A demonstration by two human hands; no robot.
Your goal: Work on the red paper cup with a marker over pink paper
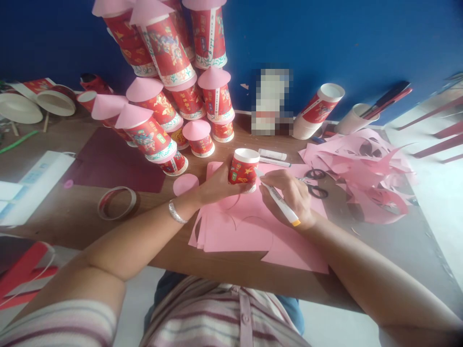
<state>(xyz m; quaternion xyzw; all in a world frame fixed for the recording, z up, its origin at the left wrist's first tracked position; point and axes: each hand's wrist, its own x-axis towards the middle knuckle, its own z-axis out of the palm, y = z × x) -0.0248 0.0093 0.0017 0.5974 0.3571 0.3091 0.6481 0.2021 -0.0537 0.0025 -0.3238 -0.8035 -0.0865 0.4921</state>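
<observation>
A red paper cup [243,168] with a white rim and printed figures stands upright in my left hand [220,183], whose fingers wrap round its left side and base. In my right hand [291,193] is a white marker pen [280,202] with a yellow end, its tip pointing at the cup's right side. Whether the tip touches the cup I cannot tell. Beneath both hands lie sheets of pink paper [231,231] with curved lines on them. Scissors with dark handles [318,193] lie just beyond my right hand, and two more markers [273,155] rest behind the cup.
Stacked red cups with pink paper cones [162,48] rise at the back left. A tape roll [116,203] and a pink paper disc [185,185] lie left of my hand. Pink paper scraps [376,178], a leaning cup stack [318,111] and a pen cup [356,118] are at the right.
</observation>
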